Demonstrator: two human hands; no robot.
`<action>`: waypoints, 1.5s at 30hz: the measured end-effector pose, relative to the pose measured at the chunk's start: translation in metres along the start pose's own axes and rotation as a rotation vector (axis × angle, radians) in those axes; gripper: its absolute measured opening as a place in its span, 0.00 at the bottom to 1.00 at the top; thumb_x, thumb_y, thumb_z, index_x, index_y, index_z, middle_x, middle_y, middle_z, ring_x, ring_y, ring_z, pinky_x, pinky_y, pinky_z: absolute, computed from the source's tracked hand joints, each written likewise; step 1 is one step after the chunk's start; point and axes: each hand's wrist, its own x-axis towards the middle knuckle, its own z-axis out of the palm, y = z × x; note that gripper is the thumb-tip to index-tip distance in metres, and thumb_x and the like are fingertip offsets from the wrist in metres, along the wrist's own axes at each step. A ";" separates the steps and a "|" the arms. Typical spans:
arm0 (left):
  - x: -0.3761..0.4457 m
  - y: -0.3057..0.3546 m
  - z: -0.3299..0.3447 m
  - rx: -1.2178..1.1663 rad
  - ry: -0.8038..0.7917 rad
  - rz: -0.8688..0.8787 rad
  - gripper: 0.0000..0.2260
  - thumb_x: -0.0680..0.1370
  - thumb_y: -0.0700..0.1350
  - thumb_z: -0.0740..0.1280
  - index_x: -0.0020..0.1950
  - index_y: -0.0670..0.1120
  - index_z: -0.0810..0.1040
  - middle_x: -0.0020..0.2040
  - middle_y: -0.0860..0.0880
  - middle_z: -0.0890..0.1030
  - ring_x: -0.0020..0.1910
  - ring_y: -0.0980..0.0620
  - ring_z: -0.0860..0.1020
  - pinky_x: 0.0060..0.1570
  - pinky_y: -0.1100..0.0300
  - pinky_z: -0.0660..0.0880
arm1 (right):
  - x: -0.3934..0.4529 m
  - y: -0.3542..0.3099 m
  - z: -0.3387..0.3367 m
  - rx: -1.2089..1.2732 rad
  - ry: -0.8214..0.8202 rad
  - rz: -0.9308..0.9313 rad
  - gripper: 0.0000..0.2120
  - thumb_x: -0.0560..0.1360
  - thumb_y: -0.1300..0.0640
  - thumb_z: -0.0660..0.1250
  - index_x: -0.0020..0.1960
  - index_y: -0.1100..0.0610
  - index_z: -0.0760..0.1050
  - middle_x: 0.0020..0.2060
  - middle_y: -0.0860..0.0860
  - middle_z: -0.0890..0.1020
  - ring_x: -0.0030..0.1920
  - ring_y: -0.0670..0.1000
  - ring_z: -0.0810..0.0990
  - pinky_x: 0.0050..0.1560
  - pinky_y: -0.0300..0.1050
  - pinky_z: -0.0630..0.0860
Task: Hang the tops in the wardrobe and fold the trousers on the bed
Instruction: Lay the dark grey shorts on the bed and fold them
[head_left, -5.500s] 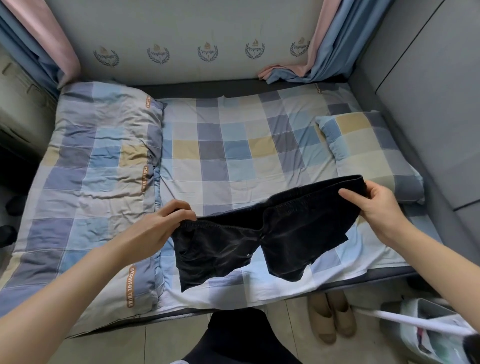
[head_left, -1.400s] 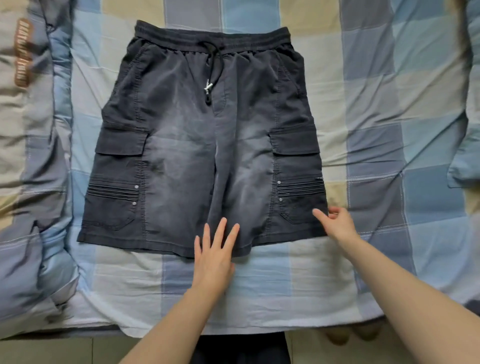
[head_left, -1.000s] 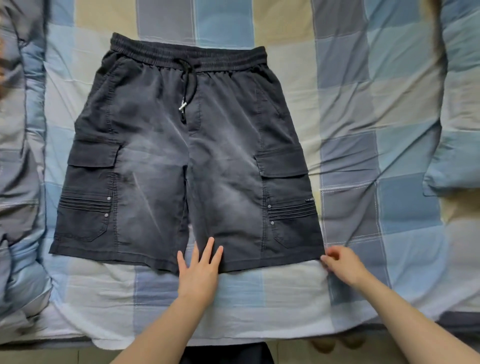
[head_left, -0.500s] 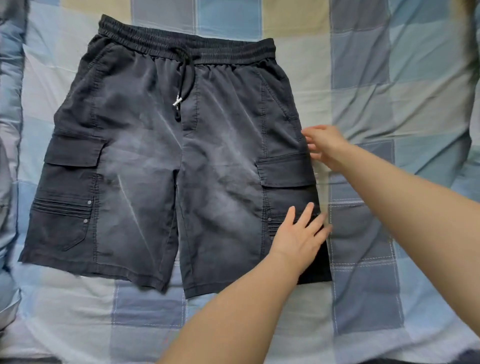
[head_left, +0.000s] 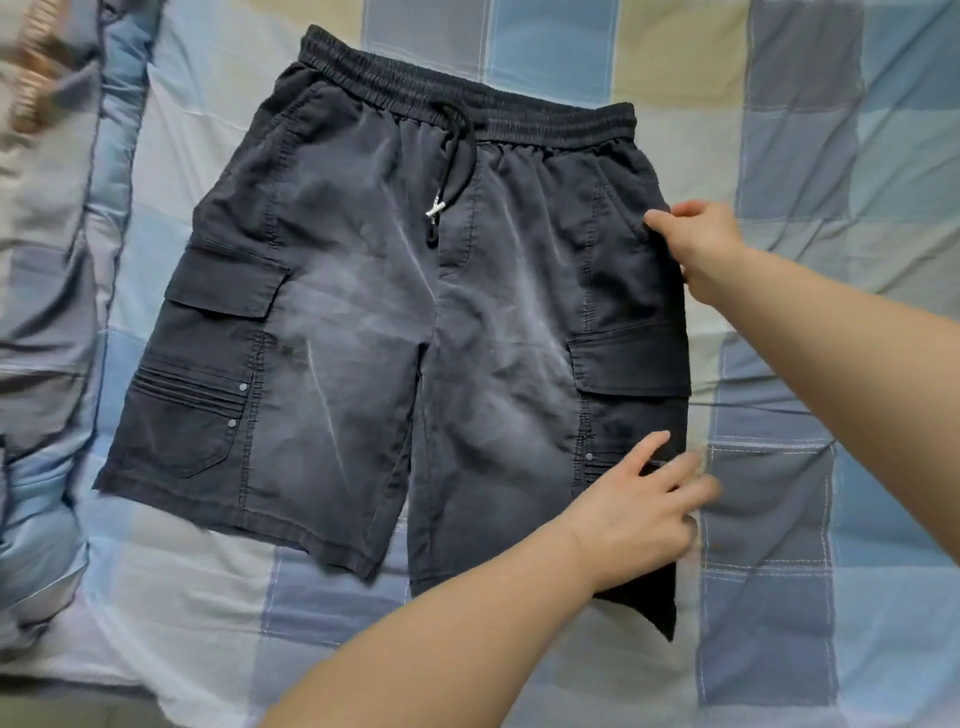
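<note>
Dark grey cargo shorts (head_left: 374, 322) lie spread flat on the checked bed sheet (head_left: 779, 519), waistband away from me and drawstring hanging at the middle. My right hand (head_left: 696, 244) pinches the right side seam of the shorts just below the hip pocket. My left hand (head_left: 639, 514) reaches across to the outer edge of the right leg, near the lower cargo pocket, its fingers on the fabric's edge. The bottom right corner of that leg hangs in a loose point.
A checked quilt (head_left: 47, 312) lies bunched along the left side of the bed. The sheet stretches bare to the right of the shorts and along the near edge.
The shorts were held up over the bed, then laid flat and smoothed at the hem. Both hands have moved to the right leg's outer edge, my right hand going higher up the seam.
</note>
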 end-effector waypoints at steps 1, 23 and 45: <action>-0.017 -0.004 -0.013 -0.037 0.009 -0.049 0.12 0.74 0.34 0.61 0.33 0.46 0.77 0.54 0.44 0.77 0.58 0.41 0.73 0.68 0.40 0.63 | -0.007 -0.010 0.004 -0.018 0.029 -0.031 0.08 0.75 0.52 0.69 0.49 0.53 0.72 0.40 0.48 0.75 0.39 0.48 0.74 0.36 0.40 0.71; -0.396 -0.213 -0.147 -0.751 0.398 -1.794 0.11 0.71 0.32 0.72 0.40 0.47 0.74 0.36 0.49 0.78 0.36 0.51 0.76 0.49 0.53 0.75 | -0.137 -0.156 0.367 -0.442 -0.152 -0.571 0.12 0.75 0.65 0.57 0.50 0.56 0.78 0.49 0.52 0.81 0.50 0.51 0.78 0.48 0.41 0.73; -0.353 -0.245 -0.144 -0.359 0.612 -1.692 0.05 0.73 0.39 0.74 0.47 0.42 0.82 0.43 0.42 0.84 0.42 0.42 0.79 0.41 0.59 0.62 | -0.005 -0.213 0.318 -1.531 -0.078 -1.119 0.15 0.75 0.67 0.57 0.60 0.57 0.69 0.57 0.59 0.73 0.58 0.62 0.68 0.52 0.56 0.67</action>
